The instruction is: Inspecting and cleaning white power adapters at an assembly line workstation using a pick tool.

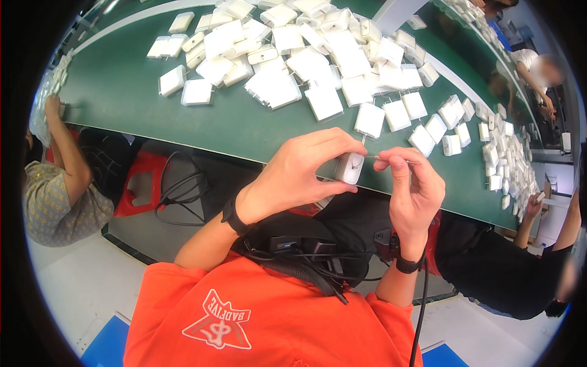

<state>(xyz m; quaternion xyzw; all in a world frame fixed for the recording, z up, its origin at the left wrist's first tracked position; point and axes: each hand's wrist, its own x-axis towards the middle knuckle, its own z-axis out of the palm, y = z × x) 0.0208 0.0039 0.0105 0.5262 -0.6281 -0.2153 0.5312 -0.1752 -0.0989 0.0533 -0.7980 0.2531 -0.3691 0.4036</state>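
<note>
Left hand (299, 174) closed around a white adapter block (350, 168), held just off the worktop's (122, 92) near edge. Right hand (413, 186) pinches a thin metal pick (391, 159) at it. Advisable: brace block steady, keep pick shallow.

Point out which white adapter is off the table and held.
The adapter in the left hand, held at the table's near edge; the right hand pokes it with a thin tool. All others lie on the table.

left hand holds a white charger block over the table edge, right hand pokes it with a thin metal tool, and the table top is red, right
Not quite: the table top is green, not red, as the head view shows. The rest stands: the left hand holds the white charger block and the right hand pinches a thin metal tool.
</note>
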